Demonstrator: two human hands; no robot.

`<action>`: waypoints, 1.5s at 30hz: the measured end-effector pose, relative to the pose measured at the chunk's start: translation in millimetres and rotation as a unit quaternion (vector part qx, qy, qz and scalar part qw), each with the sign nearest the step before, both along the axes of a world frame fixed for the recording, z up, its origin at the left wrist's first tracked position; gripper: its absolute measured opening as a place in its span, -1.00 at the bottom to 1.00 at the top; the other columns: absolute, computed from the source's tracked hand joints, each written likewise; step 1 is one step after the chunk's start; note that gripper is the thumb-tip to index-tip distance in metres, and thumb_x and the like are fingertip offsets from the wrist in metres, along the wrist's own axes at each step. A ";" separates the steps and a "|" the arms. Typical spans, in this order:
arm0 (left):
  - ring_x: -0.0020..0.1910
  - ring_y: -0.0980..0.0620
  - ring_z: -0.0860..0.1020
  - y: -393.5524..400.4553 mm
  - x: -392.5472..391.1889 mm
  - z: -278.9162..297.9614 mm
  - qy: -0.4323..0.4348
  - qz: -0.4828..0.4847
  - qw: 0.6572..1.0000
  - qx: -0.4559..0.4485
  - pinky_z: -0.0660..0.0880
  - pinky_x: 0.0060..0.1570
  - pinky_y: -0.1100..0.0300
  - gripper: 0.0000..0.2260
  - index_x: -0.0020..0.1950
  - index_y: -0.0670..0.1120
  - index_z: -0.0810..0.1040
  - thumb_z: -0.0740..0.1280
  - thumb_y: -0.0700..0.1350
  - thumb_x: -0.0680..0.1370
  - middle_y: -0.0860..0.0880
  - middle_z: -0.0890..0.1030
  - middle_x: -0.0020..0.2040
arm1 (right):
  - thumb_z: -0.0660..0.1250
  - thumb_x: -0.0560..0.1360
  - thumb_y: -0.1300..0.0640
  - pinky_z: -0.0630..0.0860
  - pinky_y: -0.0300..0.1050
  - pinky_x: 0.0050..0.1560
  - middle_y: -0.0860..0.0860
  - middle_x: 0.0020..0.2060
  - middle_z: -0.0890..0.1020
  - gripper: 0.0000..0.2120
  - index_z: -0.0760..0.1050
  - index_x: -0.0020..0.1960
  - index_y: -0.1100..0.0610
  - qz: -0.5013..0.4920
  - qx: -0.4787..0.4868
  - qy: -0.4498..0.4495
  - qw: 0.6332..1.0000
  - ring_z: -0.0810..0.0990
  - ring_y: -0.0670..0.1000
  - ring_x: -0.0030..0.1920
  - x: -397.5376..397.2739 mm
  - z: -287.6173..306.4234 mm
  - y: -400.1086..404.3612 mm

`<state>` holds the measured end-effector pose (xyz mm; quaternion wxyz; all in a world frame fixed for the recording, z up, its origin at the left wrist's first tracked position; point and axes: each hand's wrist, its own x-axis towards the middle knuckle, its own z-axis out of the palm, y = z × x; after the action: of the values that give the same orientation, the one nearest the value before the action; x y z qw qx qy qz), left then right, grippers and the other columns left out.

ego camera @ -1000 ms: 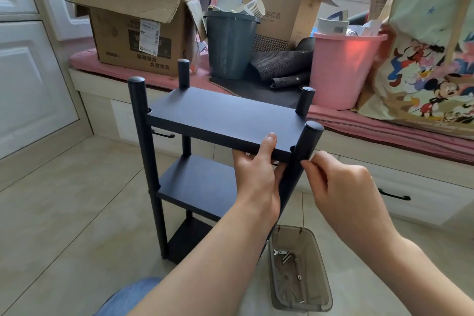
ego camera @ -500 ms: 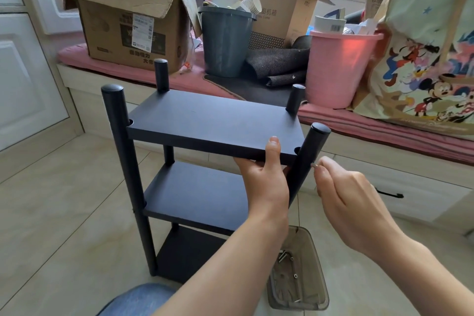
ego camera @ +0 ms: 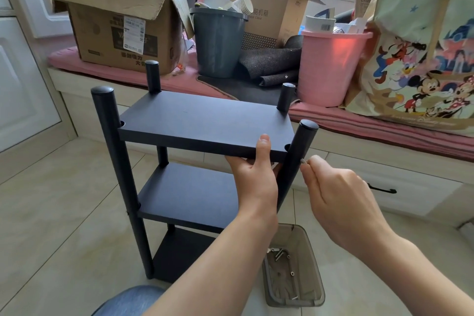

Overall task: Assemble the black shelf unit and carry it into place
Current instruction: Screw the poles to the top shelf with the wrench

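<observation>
The black shelf unit (ego camera: 200, 120) stands on the tiled floor with three boards and round posts at its corners. My left hand (ego camera: 255, 177) grips the front edge of the top board near its right corner, thumb on top. The near right post (ego camera: 295, 161) leans outward beside that corner. My right hand (ego camera: 341, 195) pinches a small metal screw (ego camera: 303, 161) against the side of this post, just below the top board.
A smoky plastic tray (ego camera: 292, 272) with several loose screws sits on the floor below my hands. Behind the shelf runs a low bench with a pink cushion (ego camera: 359, 123), carrying a cardboard box (ego camera: 115, 28), a grey bin (ego camera: 218, 41), a pink bucket (ego camera: 331, 64) and a cartoon bag (ego camera: 420, 59). My knee (ego camera: 128, 300) shows at the bottom.
The view has shifted so the shelf sits more central. My right hand has brought the screw tip up against the near right post. My left hand keeps its grip on the top board.
</observation>
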<state>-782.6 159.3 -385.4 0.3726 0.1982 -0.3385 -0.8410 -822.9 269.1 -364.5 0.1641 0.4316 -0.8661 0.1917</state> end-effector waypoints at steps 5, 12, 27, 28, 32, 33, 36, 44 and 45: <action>0.11 0.05 0.67 0.4 0.8 0.6 -0.002 -0.005 1.000 -0.013 0.64 0.10 0.07 -0.80 0.21 0.13 0.39 0.33 -0.02 0.63 0.04 0.64 0.16 | -0.05 0.60 -0.13 0.21 -0.09 -0.46 -0.05 -0.52 0.37 -0.70 0.17 -0.26 -0.04 0.054 -0.026 -0.071 0.996 0.28 0.05 -0.51 -10.1 -1.4 3.0; 0.01 0.09 0.69 -2.0 1.0 -1.4 0.001 -0.008 1.000 -0.011 0.66 -0.05 0.19 -0.84 0.16 0.15 0.40 0.33 -0.02 0.63 0.03 0.66 0.12 | -0.06 0.57 -0.16 0.23 -0.07 -0.46 -0.07 -0.53 0.35 -0.68 0.18 -0.29 -0.04 0.062 -0.040 -0.091 0.993 0.25 0.01 -0.52 -10.9 -1.3 2.7; -0.18 0.18 0.70 -2.1 5.0 0.9 -0.008 -0.014 1.000 -0.012 0.58 -0.27 0.33 -0.85 0.12 0.19 0.41 0.33 -0.01 0.63 0.13 0.67 -0.06 | 0.06 0.68 0.02 0.18 -0.33 -0.53 -0.14 -0.54 0.26 -0.52 0.34 -0.41 -0.04 0.129 -0.188 -0.432 0.873 0.18 -0.11 -0.53 -21.8 -6.8 -5.8; -0.18 0.18 0.70 -2.1 5.1 1.0 -0.007 -0.014 1.000 -0.013 0.57 -0.28 0.34 -0.85 0.11 0.20 0.41 0.33 -0.01 0.63 0.14 0.67 -0.08 | 0.08 0.67 -0.02 0.20 -0.33 -0.51 -0.12 -0.55 0.28 -0.54 0.36 -0.41 -0.03 0.124 -0.178 -0.403 0.889 0.20 -0.11 -0.53 -22.6 -8.2 -5.8; -0.17 0.22 0.69 -1.1 6.0 2.7 0.003 -0.020 1.000 -0.021 0.57 -0.30 0.36 -0.82 0.13 0.26 0.39 0.32 -0.01 0.64 0.24 0.69 -0.15 | 0.21 0.50 -0.19 0.31 -0.31 -0.43 -0.12 -0.51 0.48 -0.65 0.47 -0.32 0.01 0.082 -0.183 -0.238 0.950 0.37 -0.12 -0.49 -25.8 -8.8 -3.1; -0.17 0.22 0.69 -1.4 6.2 3.2 0.006 -0.021 1.000 -0.020 0.57 -0.30 0.36 -0.81 0.13 0.25 0.39 0.32 -0.02 0.64 0.23 0.69 -0.14 | 0.24 0.49 -0.19 0.33 -0.29 -0.42 -0.10 -0.49 0.50 -0.66 0.50 -0.29 0.04 0.076 -0.193 -0.213 0.955 0.38 -0.12 -0.48 -25.7 -8.5 -2.8; -0.15 0.17 0.71 -2.5 6.2 4.5 0.013 -0.020 1.000 0.000 0.59 -0.27 0.32 -0.81 0.16 0.19 0.40 0.33 -0.06 0.64 0.08 0.68 0.03 | 0.30 0.53 -0.09 0.33 -0.31 -0.40 -0.07 -0.45 0.51 -0.76 0.50 -0.22 0.03 0.065 -0.190 -0.168 0.965 0.40 -0.12 -0.47 -21.7 -9.2 -3.6; -0.08 0.09 0.71 -3.4 4.8 3.5 0.028 -0.022 0.999 0.015 0.62 -0.21 0.27 -0.80 0.15 0.19 0.41 0.33 -0.09 0.64 0.03 0.66 0.07 | 0.33 0.54 -0.03 0.47 -0.08 -0.33 -0.07 -0.35 0.59 -0.86 0.50 -0.10 0.03 0.041 -0.158 -0.129 0.978 0.49 -0.08 -0.43 -17.2 -7.6 -1.0; -0.07 0.08 0.72 -3.8 4.7 3.4 0.030 -0.022 0.999 0.020 0.62 -0.21 0.27 -0.80 0.15 0.19 0.42 0.33 -0.10 0.63 0.03 0.67 0.07 | 0.34 0.54 -0.04 0.42 -0.14 -0.35 -0.09 -0.37 0.58 -0.85 0.51 -0.11 0.02 0.040 -0.161 -0.126 0.978 0.47 -0.09 -0.44 -17.0 -7.4 -0.8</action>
<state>-777.9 155.6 -382.0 0.3596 0.1727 -0.3147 -0.8613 -839.9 268.4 -371.9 0.1135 0.4062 -0.8196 0.3879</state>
